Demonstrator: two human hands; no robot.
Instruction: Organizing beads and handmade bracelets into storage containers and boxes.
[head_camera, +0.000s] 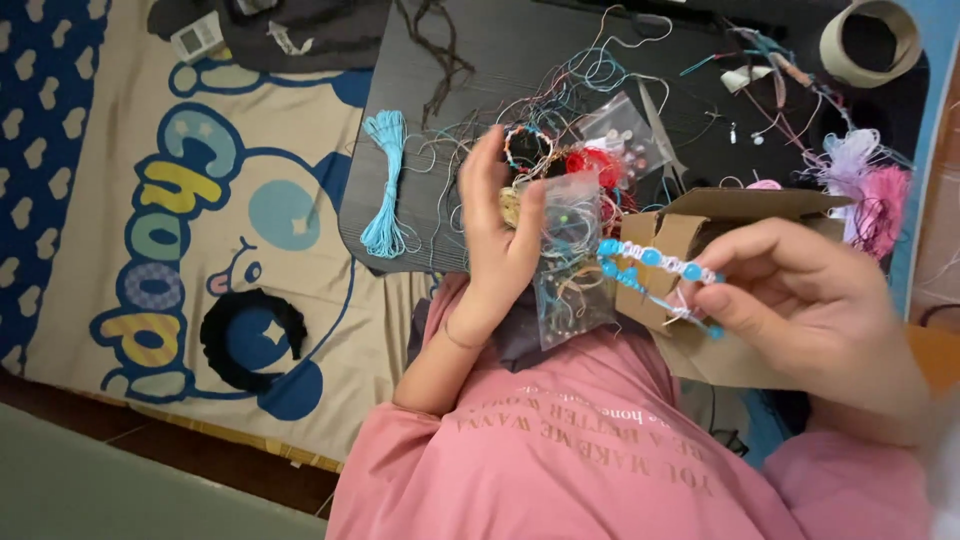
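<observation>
Two hands work over a lap covered by a pink shirt (600, 470). The right hand (810, 300) pinches a beaded bracelet (655, 260) of blue and white beads between thumb and fingers, closed on its right end, so that the strand stretches leftward in the air in front of an open cardboard box (720, 215). A second length of blue beads hangs just below the first and ends near the thumb. The left hand (500, 225) is closed on the top of a small clear plastic bag (570, 265), thumb against its front, fingers behind; the bag hangs down between the two hands and holds a tangle of thin threads and a few small beads. The bracelet's left end lies just beside the bag's right edge; whether they touch cannot be told.

Behind the hands lies a dark board (520, 70) strewn with loose coloured threads. On it are a light blue cord bundle (385, 185) at the left, a small beaded ring (527, 148) just above the left fingers, a red bead cluster (592, 165), and another clear bag (625, 135). A roll of tape (868, 40) sits at the far right corner, with pink and lilac tassels (870, 185) below it. A black scrunchie (250, 335) lies on the cartoon-printed cloth (200, 200) well to the left.
</observation>
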